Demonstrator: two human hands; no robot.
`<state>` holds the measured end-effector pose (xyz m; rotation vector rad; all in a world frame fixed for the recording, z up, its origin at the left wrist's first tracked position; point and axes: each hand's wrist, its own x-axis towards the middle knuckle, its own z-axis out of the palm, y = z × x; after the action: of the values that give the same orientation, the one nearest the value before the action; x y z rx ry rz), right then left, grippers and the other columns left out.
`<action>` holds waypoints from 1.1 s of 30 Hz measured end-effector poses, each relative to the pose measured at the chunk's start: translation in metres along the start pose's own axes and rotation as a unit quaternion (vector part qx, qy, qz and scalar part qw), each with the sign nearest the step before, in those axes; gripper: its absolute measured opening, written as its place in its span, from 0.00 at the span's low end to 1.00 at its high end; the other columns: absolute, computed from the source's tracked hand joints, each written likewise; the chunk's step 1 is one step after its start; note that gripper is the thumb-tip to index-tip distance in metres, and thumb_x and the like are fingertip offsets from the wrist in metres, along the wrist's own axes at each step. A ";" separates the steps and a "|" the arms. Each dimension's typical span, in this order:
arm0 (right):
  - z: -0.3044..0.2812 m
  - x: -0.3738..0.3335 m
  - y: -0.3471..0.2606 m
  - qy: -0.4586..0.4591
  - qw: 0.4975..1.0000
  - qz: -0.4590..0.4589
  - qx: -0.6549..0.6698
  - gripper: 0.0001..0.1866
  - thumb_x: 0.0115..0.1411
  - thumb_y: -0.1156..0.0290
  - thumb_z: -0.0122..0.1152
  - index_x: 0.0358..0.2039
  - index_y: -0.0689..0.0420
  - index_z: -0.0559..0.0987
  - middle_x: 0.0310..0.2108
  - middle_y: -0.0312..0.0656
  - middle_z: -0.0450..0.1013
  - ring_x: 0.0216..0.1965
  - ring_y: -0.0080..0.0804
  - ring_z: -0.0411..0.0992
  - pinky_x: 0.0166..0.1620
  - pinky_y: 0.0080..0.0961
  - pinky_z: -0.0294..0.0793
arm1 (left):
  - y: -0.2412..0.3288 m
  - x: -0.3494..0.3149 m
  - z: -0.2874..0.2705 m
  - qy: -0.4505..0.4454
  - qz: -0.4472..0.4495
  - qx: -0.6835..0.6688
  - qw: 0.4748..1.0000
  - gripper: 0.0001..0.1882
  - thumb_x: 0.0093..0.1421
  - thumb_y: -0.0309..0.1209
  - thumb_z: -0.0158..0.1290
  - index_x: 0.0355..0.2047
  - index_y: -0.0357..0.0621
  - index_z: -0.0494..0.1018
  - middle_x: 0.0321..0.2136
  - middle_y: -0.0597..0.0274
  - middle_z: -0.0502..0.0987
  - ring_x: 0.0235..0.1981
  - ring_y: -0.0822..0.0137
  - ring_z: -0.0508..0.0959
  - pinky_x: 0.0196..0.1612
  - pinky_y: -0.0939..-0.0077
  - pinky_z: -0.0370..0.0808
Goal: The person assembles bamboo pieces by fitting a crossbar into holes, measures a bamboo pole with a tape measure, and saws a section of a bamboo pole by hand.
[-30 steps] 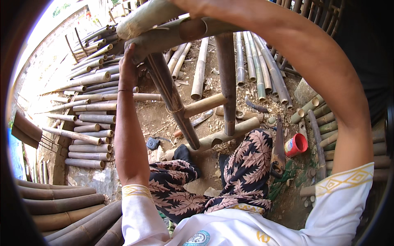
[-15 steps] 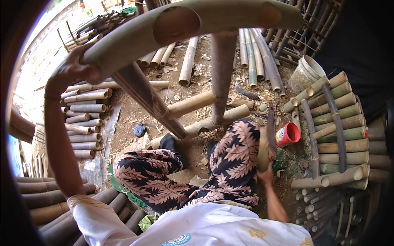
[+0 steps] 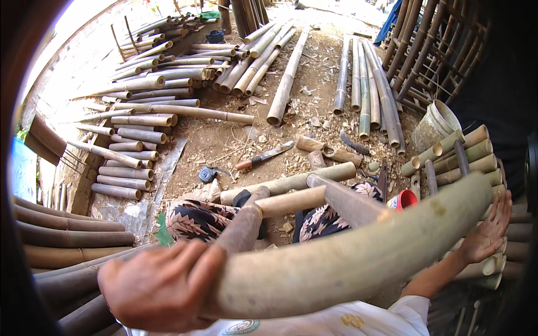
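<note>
A bamboo frame (image 3: 347, 257) is tilted toward me, its thick top pole slanting close across the view. Two legs and a crossbar (image 3: 294, 202) reach away from that pole. My left hand (image 3: 162, 283) is wrapped round the pole's left end. At its right end my right hand (image 3: 488, 231) has its fingers stretched out and holds nothing; whether the palm touches the pole cannot be told. Between my knees and the scattered chips a thick bamboo pole (image 3: 286, 182) lies crosswise on the ground. A dark blade (image 3: 383, 180) stands near my right knee, its lower part hidden.
A knife (image 3: 264, 155), a tape measure (image 3: 208, 174) and a curved blade (image 3: 354, 143) lie on the ground. At right are a red cup (image 3: 403, 199), a dirty bucket (image 3: 436, 127) and bamboo pieces (image 3: 471, 154). Stacked bamboo poles (image 3: 130, 151) line the left side.
The frame's top pole has swung down toward me, with my left hand still on it. My right hand has let go of the blade's handle and moved up to the pole's right end.
</note>
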<state>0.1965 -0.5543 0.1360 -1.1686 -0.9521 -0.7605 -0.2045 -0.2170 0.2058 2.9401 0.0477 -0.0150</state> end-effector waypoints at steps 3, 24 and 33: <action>0.006 -0.007 0.004 -0.151 0.987 0.029 -0.034 0.37 0.66 0.47 0.35 0.62 0.69 0.61 0.61 0.61 0.60 0.65 0.58 0.56 0.67 0.52 0.54 | 0.017 -0.008 0.009 -0.036 0.016 -0.034 0.999 0.44 0.36 0.46 0.69 0.48 0.26 0.68 0.33 0.46 0.77 0.26 0.54 0.80 0.28 0.65 0.78; 0.312 0.182 0.214 -0.225 0.874 0.417 0.107 0.18 0.57 0.48 0.59 0.37 0.48 0.78 0.30 0.35 0.75 0.28 0.26 0.75 0.27 0.35 0.77 | -0.241 0.162 -0.057 0.349 -0.149 0.175 0.909 0.45 0.33 0.55 0.72 0.48 0.41 0.73 0.37 0.49 0.81 0.39 0.49 0.82 0.45 0.58 0.78; 0.338 0.192 0.271 -0.301 0.846 0.419 0.135 0.21 0.58 0.47 0.55 0.42 0.49 0.78 0.31 0.38 0.76 0.27 0.31 0.75 0.30 0.40 0.76 | -0.303 0.211 -0.056 0.326 -0.160 0.163 0.917 0.42 0.37 0.49 0.72 0.52 0.46 0.74 0.37 0.52 0.82 0.38 0.57 0.83 0.45 0.63 0.78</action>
<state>0.4447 -0.1633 0.2385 -1.4248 -0.8777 0.4689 -0.0037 0.0972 0.1978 3.0664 0.6818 0.9943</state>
